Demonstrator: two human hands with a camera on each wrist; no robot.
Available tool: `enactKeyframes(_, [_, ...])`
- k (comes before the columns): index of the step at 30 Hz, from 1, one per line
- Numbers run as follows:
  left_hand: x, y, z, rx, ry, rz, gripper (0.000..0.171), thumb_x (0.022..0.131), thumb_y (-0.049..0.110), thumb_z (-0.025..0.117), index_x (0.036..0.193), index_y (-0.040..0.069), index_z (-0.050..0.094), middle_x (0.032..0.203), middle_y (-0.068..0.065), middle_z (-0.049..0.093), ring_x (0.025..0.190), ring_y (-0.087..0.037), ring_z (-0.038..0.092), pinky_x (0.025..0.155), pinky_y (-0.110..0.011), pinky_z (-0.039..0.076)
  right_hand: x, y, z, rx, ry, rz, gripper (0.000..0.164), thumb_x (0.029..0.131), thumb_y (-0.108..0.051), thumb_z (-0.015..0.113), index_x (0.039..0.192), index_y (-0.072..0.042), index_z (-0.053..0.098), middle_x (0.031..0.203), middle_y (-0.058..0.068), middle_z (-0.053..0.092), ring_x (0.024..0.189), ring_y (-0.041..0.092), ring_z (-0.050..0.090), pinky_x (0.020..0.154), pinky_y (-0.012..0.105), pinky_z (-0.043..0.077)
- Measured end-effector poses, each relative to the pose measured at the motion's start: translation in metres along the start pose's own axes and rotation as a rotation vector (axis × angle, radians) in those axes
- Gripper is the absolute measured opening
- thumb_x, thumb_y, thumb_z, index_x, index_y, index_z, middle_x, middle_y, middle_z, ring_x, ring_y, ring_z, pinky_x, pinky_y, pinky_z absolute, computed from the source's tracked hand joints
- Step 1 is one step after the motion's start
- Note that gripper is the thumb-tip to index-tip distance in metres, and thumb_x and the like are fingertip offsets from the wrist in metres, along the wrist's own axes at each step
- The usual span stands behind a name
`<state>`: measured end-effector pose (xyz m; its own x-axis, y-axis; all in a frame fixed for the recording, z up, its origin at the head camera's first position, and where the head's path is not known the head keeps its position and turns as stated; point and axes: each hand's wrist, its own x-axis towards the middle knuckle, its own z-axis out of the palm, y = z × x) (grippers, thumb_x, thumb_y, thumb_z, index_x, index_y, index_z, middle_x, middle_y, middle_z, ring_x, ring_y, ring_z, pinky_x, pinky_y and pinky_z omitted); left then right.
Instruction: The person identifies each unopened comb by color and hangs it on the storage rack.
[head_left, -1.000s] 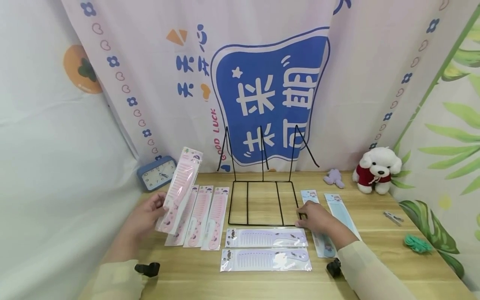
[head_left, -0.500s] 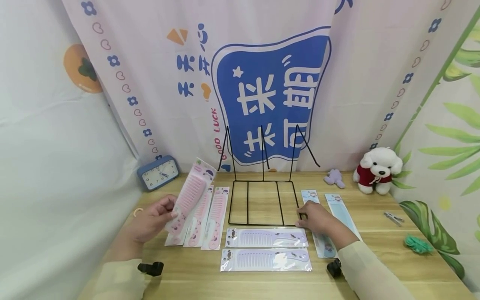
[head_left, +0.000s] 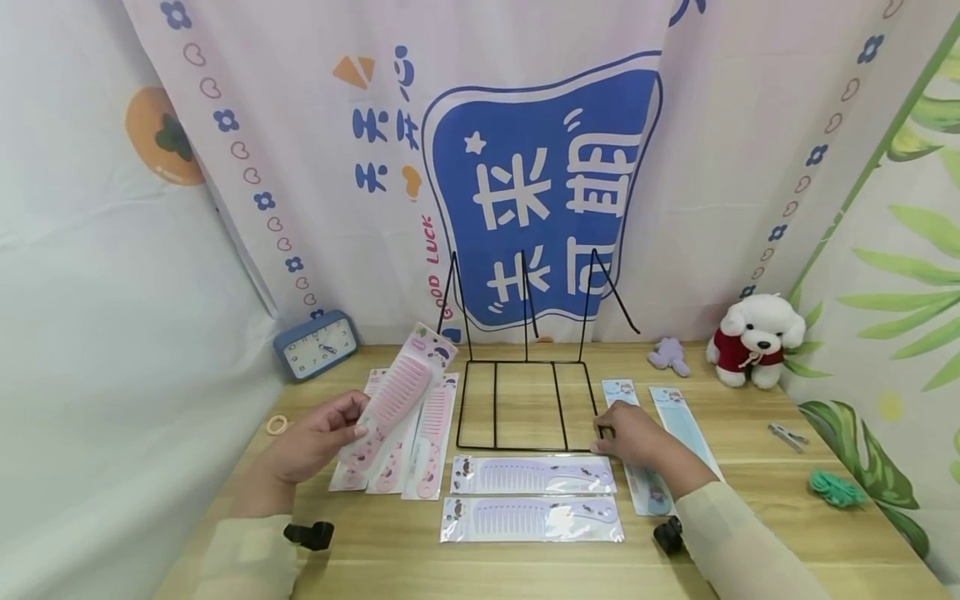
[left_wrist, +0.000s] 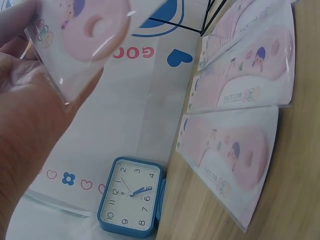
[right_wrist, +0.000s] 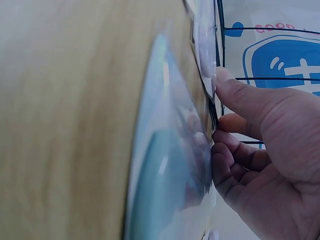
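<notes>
My left grip point(head_left: 318, 437) pinches one pink comb point(head_left: 401, 387), right grip point(head_left: 637, 435) the wire rack point(head_left: 495, 408). Comb's likely light, stiff, slick-wrapped; handle end point(head_left: 360, 451) suits.

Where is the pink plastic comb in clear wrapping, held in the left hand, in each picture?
Head: left of centre, the pink plastic comb in clear wrapping, tilted in the left hand.
Left wrist: top left, cut off by the picture's edge.
Right wrist: not in it.
Shared landmark: the black wire rack, in all three.
</notes>
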<state>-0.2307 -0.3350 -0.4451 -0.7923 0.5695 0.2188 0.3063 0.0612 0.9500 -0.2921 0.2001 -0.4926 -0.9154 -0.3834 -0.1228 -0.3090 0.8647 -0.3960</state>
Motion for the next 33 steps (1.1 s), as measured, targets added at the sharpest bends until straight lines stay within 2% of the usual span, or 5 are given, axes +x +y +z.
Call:
enactKeyframes(7, [0.002, -0.005, 0.002, -0.01, 0.033, -0.003, 0.015, 0.109, -0.006, 0.052, 0.124, -0.01, 0.051, 0.109, 0.001, 0.057, 0.101, -0.008, 0.057, 0.085, -0.02, 0.056, 0.001, 0.0, -0.001, 0.012, -0.004, 0.004, 0.054, 0.102, -0.028, 0.08, 0.145, 0.002, 0.068, 0.142, 0.023, 0.066, 0.134, 0.045, 0.062, 0.109, 0.06, 0.055])
enactKeyframes(13, [0.015, -0.008, 0.013, -0.035, 0.187, -0.141, 0.02, 0.11, -0.004, 0.053, 0.129, -0.008, 0.052, 0.115, -0.004, 0.053, 0.108, -0.014, 0.052, 0.09, -0.02, 0.053, 0.001, 0.001, 0.001, -0.001, 0.004, -0.008, 0.053, 0.102, -0.027, 0.08, 0.144, 0.003, 0.068, 0.141, 0.023, 0.067, 0.133, 0.044, 0.064, 0.109, 0.059, 0.056])
enactKeyframes(17, [0.035, -0.005, 0.027, -0.09, 0.347, -0.265, 0.024, 0.11, -0.004, 0.049, 0.133, -0.007, 0.052, 0.118, -0.006, 0.05, 0.112, -0.018, 0.05, 0.093, -0.021, 0.052, 0.002, 0.002, 0.002, -0.004, 0.003, -0.001, 0.054, 0.102, -0.028, 0.08, 0.144, 0.002, 0.068, 0.142, 0.023, 0.066, 0.134, 0.044, 0.063, 0.11, 0.06, 0.055])
enactKeyframes(22, [0.067, 0.001, 0.045, -0.134, 0.513, -0.356, 0.03, 0.112, -0.003, 0.047, 0.141, -0.005, 0.052, 0.122, -0.006, 0.053, 0.115, -0.017, 0.052, 0.095, -0.023, 0.053, 0.001, 0.002, 0.002, -0.001, -0.001, -0.002, 0.054, 0.102, -0.028, 0.08, 0.145, 0.002, 0.068, 0.143, 0.023, 0.066, 0.134, 0.045, 0.063, 0.111, 0.06, 0.054])
enactKeyframes(33, [0.123, 0.002, 0.056, -0.205, 0.68, -0.426, 0.03, 0.113, 0.001, 0.05, 0.142, 0.0, 0.055, 0.129, -0.008, 0.056, 0.116, -0.019, 0.057, 0.098, -0.027, 0.054, -0.001, 0.002, 0.0, -0.009, 0.0, -0.015, 0.055, 0.102, -0.029, 0.08, 0.145, 0.003, 0.068, 0.141, 0.021, 0.065, 0.133, 0.043, 0.063, 0.111, 0.059, 0.055])
